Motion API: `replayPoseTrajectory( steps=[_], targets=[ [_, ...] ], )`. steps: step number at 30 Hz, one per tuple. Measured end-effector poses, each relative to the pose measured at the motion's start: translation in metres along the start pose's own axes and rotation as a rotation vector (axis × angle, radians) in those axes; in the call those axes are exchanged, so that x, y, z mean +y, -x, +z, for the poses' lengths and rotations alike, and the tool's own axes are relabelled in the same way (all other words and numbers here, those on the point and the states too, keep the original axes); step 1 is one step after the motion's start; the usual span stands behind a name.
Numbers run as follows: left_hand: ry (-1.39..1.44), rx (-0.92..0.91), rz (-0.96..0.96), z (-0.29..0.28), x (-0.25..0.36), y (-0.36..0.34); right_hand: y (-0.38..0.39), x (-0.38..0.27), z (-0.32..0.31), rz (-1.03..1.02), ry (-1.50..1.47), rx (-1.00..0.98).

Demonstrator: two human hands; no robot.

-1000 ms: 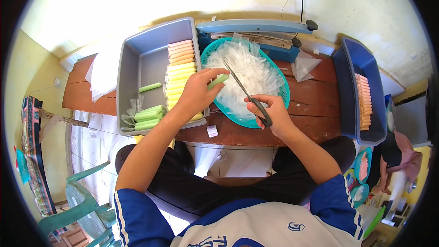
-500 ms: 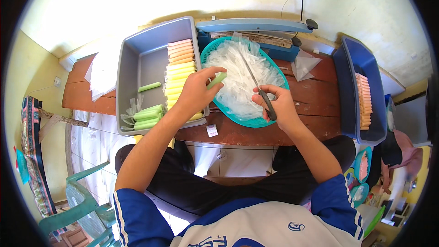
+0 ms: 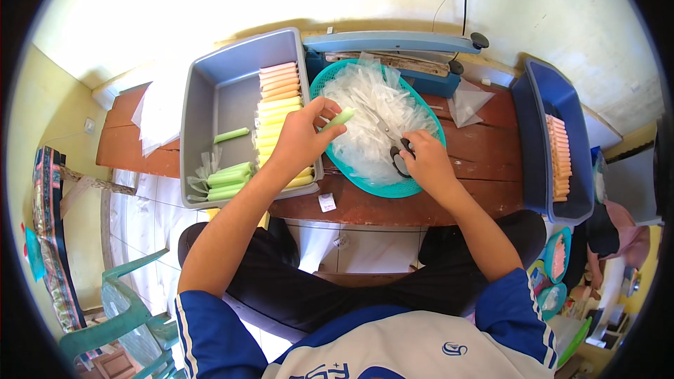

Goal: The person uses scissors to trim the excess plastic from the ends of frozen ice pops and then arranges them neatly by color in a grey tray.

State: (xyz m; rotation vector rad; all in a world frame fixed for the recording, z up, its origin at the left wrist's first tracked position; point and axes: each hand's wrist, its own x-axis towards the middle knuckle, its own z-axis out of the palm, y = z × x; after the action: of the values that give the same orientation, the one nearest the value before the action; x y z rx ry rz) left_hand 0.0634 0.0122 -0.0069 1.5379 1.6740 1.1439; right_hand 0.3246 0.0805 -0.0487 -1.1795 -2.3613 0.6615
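Note:
My left hand (image 3: 307, 132) pinches a pale green filled plastic stick (image 3: 342, 118) above the left side of a teal basket (image 3: 439, 125). In my right hand (image 3: 430, 163) are scissors (image 3: 400, 160) with black handles, their blades pointing up and left over the basket. Clear plastic scraps (image 3: 358, 95) are heaped inside it. Left of the basket, a grey tub (image 3: 210, 74) holds a row of orange and yellow sticks (image 3: 275, 118), a bundle of green sticks (image 3: 228, 181) with loose wrapper ends, and one separate green stick (image 3: 232, 135).
A long blue bar-shaped device (image 3: 393, 41) stands behind the basket on the brown wooden table (image 3: 484, 147). At the right is a dark blue tub (image 3: 537, 109) with pink sticks (image 3: 557, 144). Clear plastic sheets (image 3: 469, 100) lie beside the device. A small white packet (image 3: 327, 202) rests near the front edge.
The scissors have turned in my right hand, so their handle loops now show and the blades look shorter. My left hand has barely moved and still holds the green stick.

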Motion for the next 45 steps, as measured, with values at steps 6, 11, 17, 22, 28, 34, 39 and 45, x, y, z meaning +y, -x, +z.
replayPoseTrajectory(
  steps=[6, 11, 17, 22, 28, 34, 39, 45],
  targets=[
    [0.049, -0.036, 0.008, -0.002, 0.003, 0.002, 0.001, -0.012, -0.003, -0.046, 0.065, 0.069],
    [0.073, -0.110, -0.007, 0.000, 0.012, 0.008, -0.002, -0.032, -0.012, -0.119, -0.228, 0.093],
    [-0.016, -0.229, 0.110, 0.002, 0.023, 0.022, 0.006, -0.060, -0.017, -0.126, -0.474, 0.064],
    [-0.042, -0.306, 0.178, -0.004, 0.030, 0.033, 0.011, -0.069, -0.014, -0.105, -0.537, -0.052],
    [-0.047, -0.408, 0.107, -0.038, 0.036, 0.039, 0.007, -0.079, -0.001, -0.127, -0.597, -0.101],
    [0.030, -0.525, -0.258, -0.116, 0.028, 0.030, -0.025, -0.102, 0.023, -0.118, -0.801, -0.117],
    [0.164, -0.382, -0.280, -0.187, -0.026, 0.043, -0.068, -0.145, 0.056, -0.123, -0.827, -0.233],
    [-0.048, -0.166, -0.416, -0.210, -0.067, 0.041, -0.125, -0.174, 0.125, -0.214, -0.874, -0.239]
  ],
)
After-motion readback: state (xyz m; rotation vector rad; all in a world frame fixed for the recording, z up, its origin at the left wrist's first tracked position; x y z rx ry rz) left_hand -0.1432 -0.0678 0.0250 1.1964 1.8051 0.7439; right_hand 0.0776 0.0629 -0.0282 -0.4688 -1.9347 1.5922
